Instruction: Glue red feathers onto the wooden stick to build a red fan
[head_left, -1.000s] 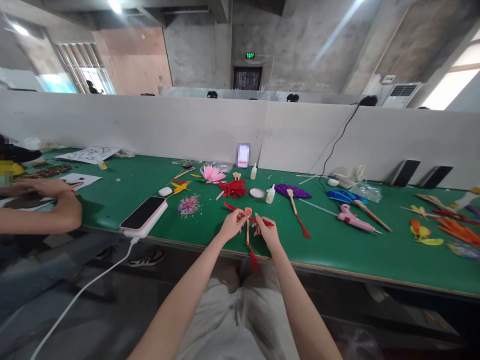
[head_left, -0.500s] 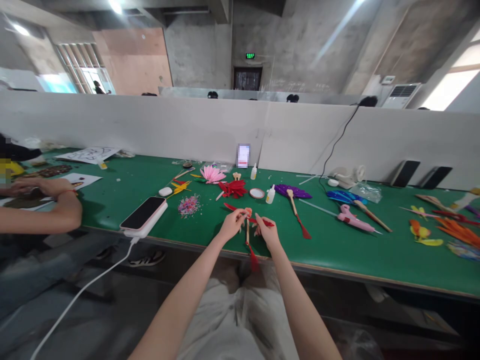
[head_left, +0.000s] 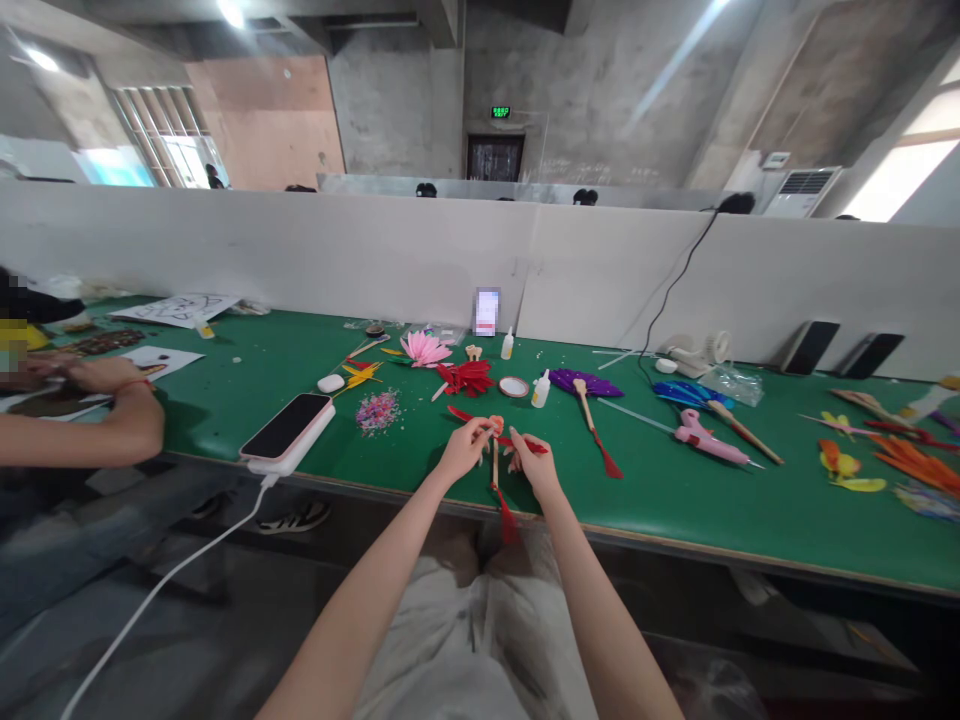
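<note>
A small fan handle [head_left: 495,470] of pale wood lies toward the table's front edge, a red tassel [head_left: 508,518] hanging from its lower end. At its top is a small orange-red piece [head_left: 496,425]. My left hand [head_left: 466,448] is closed, its fingertips pinching at that top end. A red feather-like strip [head_left: 460,413] sticks out beyond those fingers. On the other side, my right hand [head_left: 534,462] is closed with a red feather-like piece [head_left: 537,448] at its fingers. The exact contact under the fingertips is too small to make out.
Ahead lie a red feather bundle [head_left: 469,378], pink feathers [head_left: 424,349], a glue bottle [head_left: 541,390] and a round lid [head_left: 514,387]. Colourful bits [head_left: 377,411] and a phone [head_left: 289,432] are leftward. A purple fan [head_left: 600,383] and pink glue gun [head_left: 709,440] lie rightward. A co-worker's arm [head_left: 112,420] rests far left.
My hands and the fan handle keep almost the same place and grip. At the far left the co-worker's hands have shifted slightly, and a distant person by the window has moved right.
</note>
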